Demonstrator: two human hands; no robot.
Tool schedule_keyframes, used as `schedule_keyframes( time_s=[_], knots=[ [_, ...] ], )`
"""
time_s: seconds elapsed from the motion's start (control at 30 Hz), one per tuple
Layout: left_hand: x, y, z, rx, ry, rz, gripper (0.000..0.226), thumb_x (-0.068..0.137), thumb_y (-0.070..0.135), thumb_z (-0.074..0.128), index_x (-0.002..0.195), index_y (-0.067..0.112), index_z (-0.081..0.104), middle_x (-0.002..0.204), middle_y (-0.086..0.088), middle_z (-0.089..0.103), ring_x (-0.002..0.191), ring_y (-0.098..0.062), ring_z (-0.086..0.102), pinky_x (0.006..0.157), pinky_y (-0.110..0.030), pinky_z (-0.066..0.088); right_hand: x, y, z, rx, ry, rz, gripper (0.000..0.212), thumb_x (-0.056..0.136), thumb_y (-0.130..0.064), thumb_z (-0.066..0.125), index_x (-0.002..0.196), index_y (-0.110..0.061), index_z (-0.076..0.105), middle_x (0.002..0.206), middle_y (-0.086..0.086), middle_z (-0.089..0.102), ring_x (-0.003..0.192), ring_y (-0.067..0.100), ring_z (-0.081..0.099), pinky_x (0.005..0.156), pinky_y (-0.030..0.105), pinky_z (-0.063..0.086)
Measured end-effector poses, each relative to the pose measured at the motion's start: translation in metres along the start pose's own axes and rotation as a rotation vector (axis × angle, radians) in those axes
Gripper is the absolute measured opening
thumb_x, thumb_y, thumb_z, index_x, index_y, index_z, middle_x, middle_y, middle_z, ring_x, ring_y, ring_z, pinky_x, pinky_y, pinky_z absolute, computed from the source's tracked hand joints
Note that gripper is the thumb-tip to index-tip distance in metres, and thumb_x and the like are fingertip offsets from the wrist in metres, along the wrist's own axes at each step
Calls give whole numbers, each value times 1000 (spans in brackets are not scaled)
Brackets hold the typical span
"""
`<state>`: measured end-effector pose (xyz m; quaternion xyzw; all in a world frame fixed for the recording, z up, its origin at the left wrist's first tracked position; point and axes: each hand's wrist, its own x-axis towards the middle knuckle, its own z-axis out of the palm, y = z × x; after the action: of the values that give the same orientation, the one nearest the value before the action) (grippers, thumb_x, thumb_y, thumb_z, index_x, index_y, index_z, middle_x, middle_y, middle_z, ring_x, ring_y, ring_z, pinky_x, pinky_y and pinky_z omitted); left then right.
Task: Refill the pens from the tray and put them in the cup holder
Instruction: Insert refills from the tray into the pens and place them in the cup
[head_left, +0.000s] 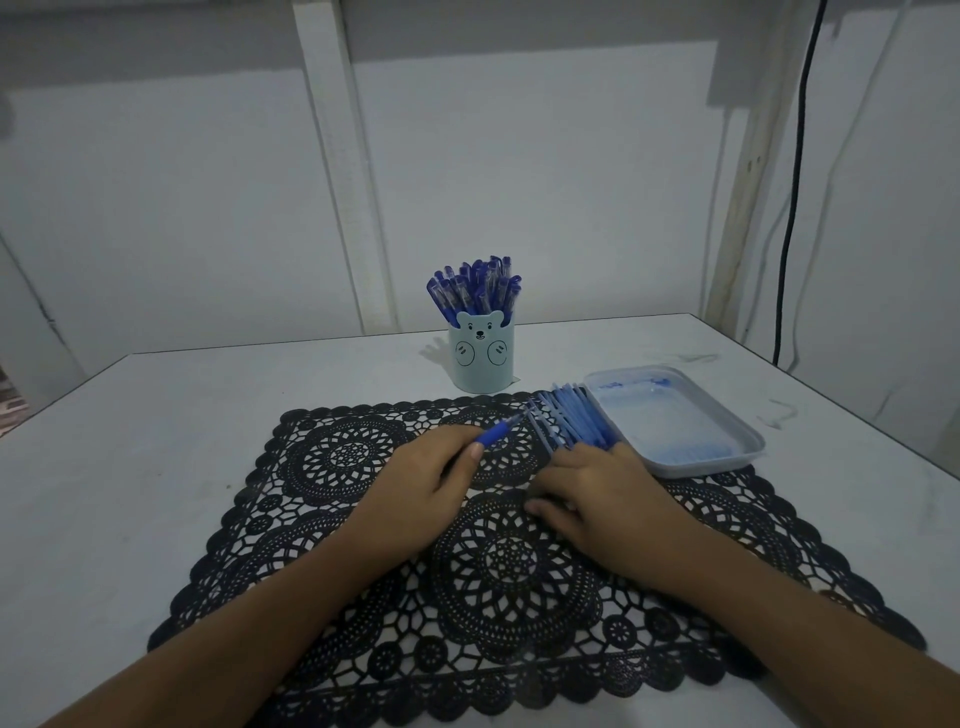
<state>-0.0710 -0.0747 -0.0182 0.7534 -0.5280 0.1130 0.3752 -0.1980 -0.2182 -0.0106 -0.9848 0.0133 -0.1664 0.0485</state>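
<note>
My left hand (421, 483) grips a blue pen (497, 431) whose tip end points up and right toward a pile of light blue refills (574, 420). The refills lie against the left rim of a white tray (737, 428). My right hand (597, 493) rests on the near end of that pile, fingers curled over several refills. A pale blue cup holder (482, 358) with a bear face stands behind the mat, packed with several capped blue pens (475, 286).
A black lace placemat (363, 597) covers the middle of the white table (130, 441), under both hands. A white wall stands close behind the table. A black cable (792, 208) hangs at the right.
</note>
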Motion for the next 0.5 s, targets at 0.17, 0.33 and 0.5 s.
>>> schedule_keyframes(
  time_s=[0.17, 0.33, 0.5],
  knots=[
    [0, 0, 0, 21, -42, 8, 30, 93, 28, 40, 109, 14, 61, 81, 16, 56, 83, -3, 50, 66, -8, 36, 2, 1, -8, 520, 270, 208, 13, 90, -26, 54, 96, -24, 66, 78, -19, 63, 75, -4, 57, 71, 10, 44],
    [-1, 0, 0, 28, -63, 15, 22, 96, 20, 43, 109, 15, 60, 81, 17, 54, 83, -2, 50, 66, -6, 35, 2, 1, -8, 723, 396, 297, 13, 87, -23, 59, 92, -35, 63, 86, -22, 64, 83, -8, 57, 72, 5, 43],
    [-1, 0, 0, 26, -70, 9, 22, 96, 19, 44, 111, 15, 60, 79, 14, 54, 82, -6, 50, 65, -10, 37, 1, -1, -13, 786, 471, 317, 23, 87, -18, 61, 82, -40, 57, 78, -15, 63, 73, -8, 56, 63, 3, 41]
  ],
)
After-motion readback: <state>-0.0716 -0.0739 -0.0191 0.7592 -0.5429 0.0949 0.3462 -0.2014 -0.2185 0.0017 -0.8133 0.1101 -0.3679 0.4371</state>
